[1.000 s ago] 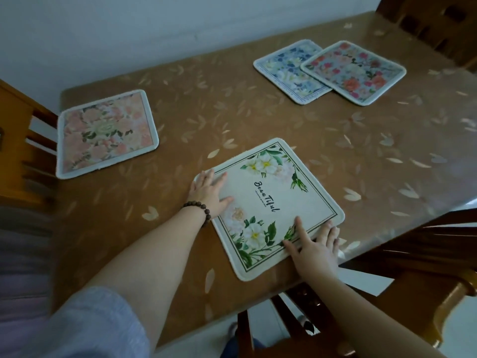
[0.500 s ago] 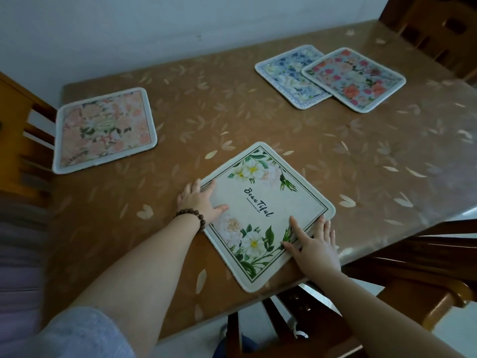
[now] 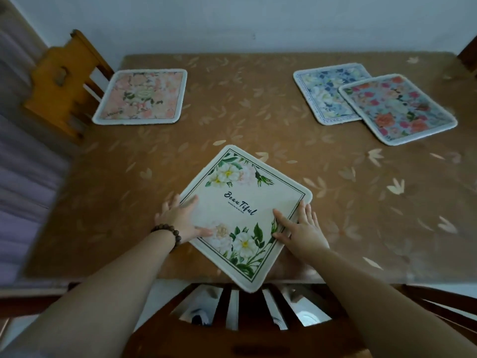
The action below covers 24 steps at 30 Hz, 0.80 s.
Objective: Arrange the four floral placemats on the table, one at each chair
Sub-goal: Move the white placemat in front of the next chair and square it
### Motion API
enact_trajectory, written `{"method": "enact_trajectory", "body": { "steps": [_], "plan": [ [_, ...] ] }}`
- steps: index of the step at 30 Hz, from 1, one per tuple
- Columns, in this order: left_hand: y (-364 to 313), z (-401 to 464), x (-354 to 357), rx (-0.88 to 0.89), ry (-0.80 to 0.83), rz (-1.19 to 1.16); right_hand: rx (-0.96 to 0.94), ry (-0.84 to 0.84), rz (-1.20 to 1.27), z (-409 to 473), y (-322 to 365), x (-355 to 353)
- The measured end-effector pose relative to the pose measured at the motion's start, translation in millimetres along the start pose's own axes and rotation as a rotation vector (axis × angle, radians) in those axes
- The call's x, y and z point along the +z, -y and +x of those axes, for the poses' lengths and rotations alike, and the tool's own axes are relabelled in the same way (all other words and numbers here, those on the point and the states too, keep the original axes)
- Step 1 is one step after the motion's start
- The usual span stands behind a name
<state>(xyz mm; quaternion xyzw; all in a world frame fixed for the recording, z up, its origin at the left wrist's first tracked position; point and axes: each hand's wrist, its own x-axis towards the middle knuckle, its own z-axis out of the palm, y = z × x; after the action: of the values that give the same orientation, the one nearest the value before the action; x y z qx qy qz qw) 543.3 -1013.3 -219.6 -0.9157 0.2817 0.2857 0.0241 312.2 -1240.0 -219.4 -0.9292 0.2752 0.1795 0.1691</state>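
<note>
A white placemat [image 3: 245, 202] with green leaves, white flowers and the word "Beautiful" lies turned like a diamond at the near edge of the brown table [image 3: 258, 125]. Its near corner hangs over the table's edge. My left hand [image 3: 178, 218], a bead bracelet on its wrist, lies flat on the mat's left side, fingers spread. My right hand [image 3: 302, 228] presses flat on its right corner. A pink floral placemat [image 3: 140, 96] sits at the far left. A blue floral placemat [image 3: 325, 94] lies at the far right, partly under a red-and-blue floral placemat [image 3: 397, 109].
A light wooden chair [image 3: 59, 81] stands at the table's left end behind the pink mat. A dark wooden chair back [image 3: 232, 319] is right below me at the near edge. Another chair's corner [image 3: 468, 55] shows at the far right. A wall runs along the far side.
The view has swung round to face the table square on. Both hands have kept pressing on the white placemat, which has slid toward the near edge so that its corner now overhangs.
</note>
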Motion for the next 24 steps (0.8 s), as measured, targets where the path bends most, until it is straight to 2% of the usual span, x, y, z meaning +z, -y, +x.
{"method": "enact_trajectory", "body": {
  "steps": [5,9,19,24],
  "plan": [
    [-0.8,-36.1,21.3,-0.048,0.052,-0.034,-0.109,0.061,-0.035,9.8,-17.9,-14.4],
    [-2.7,-65.8,43.0,-0.040,0.014,0.039,-0.129,0.067,-0.037,18.7,-26.0,-18.1],
    [-42.6,-88.7,62.8,-0.022,-0.115,0.038,-0.012,-0.019,0.141,-34.5,-22.2,17.4],
    [-43.7,-97.4,70.2,-0.001,-0.150,0.042,0.089,0.028,0.145,-58.1,-12.3,16.8]
  ]
}}
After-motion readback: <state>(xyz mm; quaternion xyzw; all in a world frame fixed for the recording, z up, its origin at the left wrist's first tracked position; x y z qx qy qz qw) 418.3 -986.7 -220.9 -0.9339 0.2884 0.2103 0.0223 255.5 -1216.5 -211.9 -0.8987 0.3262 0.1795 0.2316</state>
